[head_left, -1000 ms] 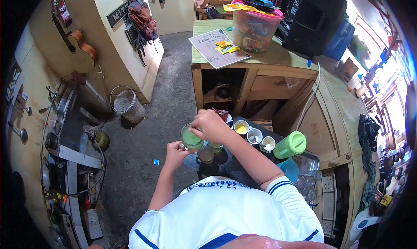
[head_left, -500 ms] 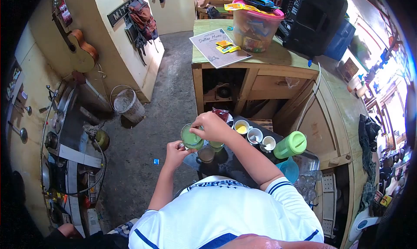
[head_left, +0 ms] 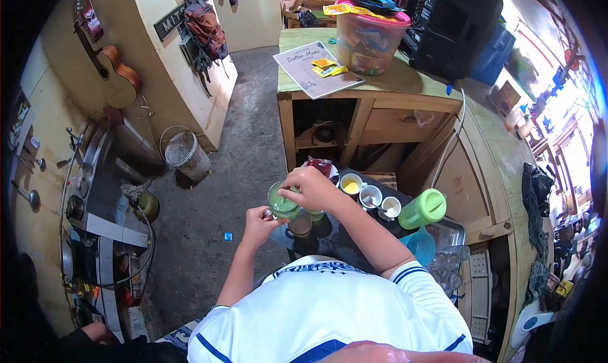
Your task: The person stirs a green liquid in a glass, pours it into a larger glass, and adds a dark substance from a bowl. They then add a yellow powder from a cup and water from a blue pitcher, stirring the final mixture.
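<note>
A clear glass mug (head_left: 282, 206) of green drink is in front of me, tilted slightly. My left hand (head_left: 258, 227) is closed on its handle at the near left side. Over the rim, the fingers of my right hand (head_left: 311, 187) are pinched together and point down into the drink; whatever they hold is too small to make out. Beneath my right forearm another glass with green contents is partly covered. Closer to me stands a glass (head_left: 300, 225) with a brownish look. To the right are a cup of yellow powder (head_left: 351, 184) and two white cups (head_left: 370, 197) with pale contents, one with a spoon.
A green lidded pitcher (head_left: 422, 209), a blue bowl (head_left: 418, 245) and a tray of upturned glasses (head_left: 447, 265) lie to my right. The wooden counter (head_left: 380, 89) ahead bears a menu sheet and a tub (head_left: 370, 43) of sachets. A bucket (head_left: 187, 155) stands on the floor.
The camera view has shifted slightly. My right hand stays pinched over the mug, with its fingers moved a little; my left hand keeps its hold on the handle.
</note>
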Available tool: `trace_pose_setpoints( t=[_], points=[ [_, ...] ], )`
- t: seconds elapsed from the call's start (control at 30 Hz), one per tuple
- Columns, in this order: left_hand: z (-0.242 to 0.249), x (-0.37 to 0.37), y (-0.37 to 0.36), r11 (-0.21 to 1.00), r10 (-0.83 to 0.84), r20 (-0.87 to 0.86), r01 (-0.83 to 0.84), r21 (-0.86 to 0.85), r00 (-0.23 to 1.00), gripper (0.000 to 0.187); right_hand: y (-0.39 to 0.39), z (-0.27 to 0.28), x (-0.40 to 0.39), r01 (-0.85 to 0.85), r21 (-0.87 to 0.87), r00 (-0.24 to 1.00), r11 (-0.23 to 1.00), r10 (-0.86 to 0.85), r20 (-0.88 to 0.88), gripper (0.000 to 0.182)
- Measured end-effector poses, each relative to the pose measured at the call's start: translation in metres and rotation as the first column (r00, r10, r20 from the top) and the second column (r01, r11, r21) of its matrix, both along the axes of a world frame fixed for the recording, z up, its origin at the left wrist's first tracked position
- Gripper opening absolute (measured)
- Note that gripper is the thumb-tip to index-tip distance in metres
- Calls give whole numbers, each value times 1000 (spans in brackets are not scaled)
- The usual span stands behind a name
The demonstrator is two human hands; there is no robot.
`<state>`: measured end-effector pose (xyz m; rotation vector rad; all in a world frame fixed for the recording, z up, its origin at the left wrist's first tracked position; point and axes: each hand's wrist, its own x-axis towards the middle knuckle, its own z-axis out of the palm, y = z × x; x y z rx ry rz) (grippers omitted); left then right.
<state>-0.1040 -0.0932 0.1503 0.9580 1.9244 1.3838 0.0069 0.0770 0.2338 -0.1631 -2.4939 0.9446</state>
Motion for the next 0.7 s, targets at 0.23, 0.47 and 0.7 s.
trace_pose_setpoints(
  t=[0.23, 0.47, 0.7],
  points=[
    [-8, 16, 9, 991, -135, -23, 134, -31, 991, 21, 1, 7, 38, 89, 13, 995, 996, -89, 54, 20],
    [-36, 47, 36, 944, -329, 58, 330, -7, 943, 24, 8, -11, 93, 253, 47, 957, 966, -257, 137, 20],
    [-53, 85, 62, 852, -523, -47, 520, -57, 851, 40, -2, -33, 159, 411, -49, 879, 911, -381, 286, 20]
  ],
)
